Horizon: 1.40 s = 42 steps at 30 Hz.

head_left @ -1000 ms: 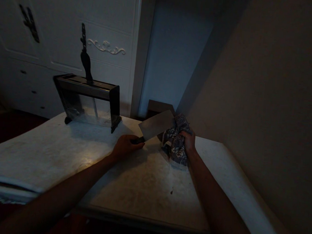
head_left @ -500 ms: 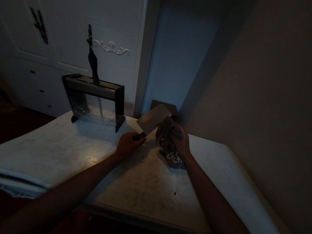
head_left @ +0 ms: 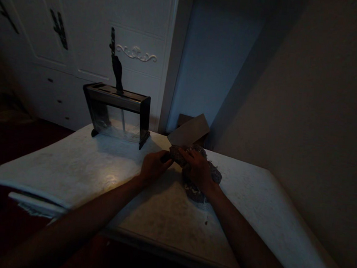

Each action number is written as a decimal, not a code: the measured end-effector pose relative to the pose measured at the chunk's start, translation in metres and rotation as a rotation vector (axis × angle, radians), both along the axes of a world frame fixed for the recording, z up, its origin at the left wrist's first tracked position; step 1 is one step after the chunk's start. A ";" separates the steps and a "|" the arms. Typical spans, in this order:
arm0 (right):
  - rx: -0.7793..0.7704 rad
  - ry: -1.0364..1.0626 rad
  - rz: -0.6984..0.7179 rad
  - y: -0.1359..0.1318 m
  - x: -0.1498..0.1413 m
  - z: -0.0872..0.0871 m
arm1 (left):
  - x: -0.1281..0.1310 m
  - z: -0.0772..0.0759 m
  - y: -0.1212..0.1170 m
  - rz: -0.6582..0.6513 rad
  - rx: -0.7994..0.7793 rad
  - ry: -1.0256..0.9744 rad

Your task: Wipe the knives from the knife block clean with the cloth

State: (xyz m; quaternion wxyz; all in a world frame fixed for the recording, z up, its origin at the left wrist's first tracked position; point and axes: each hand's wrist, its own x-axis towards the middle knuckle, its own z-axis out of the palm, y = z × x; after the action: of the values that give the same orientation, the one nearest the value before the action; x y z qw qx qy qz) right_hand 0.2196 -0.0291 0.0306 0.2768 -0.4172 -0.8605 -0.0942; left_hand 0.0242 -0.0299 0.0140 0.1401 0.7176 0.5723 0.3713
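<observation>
My left hand (head_left: 155, 165) is closed round the dark handle of a cleaver (head_left: 189, 131), whose broad blade points up and to the right above the table. In my right hand (head_left: 197, 167) is a dark, fuzzy cloth (head_left: 217, 175), bunched up and pressed against the lower edge of the blade near the handle. Part of the cloth hangs below my palm toward the table top. To the left stands a knife block (head_left: 115, 99) with clear sides and a dark frame, and a black-handled tool sticks up from its top slot.
The white table (head_left: 57, 161) carries these things, with a small dark speck near its front. Behind the blade is a brown box (head_left: 184, 120). A white cabinet (head_left: 82, 17) rises at the back left, and a plain wall (head_left: 309, 99) bounds the right side.
My right hand has moved with the cloth from the far end of the blade down toward the handle. The view has shifted a little to the left.
</observation>
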 end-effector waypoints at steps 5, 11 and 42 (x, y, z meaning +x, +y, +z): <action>-0.030 -0.068 0.032 0.005 0.007 0.002 | -0.002 -0.002 0.004 -0.002 0.002 -0.192; -0.023 -0.051 0.001 0.008 0.012 -0.003 | -0.001 -0.003 0.007 0.031 -0.018 -0.377; 0.040 0.050 -0.017 0.001 0.006 -0.005 | 0.004 -0.001 0.004 -0.102 -0.108 -0.483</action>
State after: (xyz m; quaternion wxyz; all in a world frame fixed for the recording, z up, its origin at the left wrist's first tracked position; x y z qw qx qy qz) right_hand 0.2252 -0.0280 0.0252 0.3058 -0.4210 -0.8477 -0.1032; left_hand 0.0281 -0.0261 0.0130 0.3293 0.6276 0.5041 0.4935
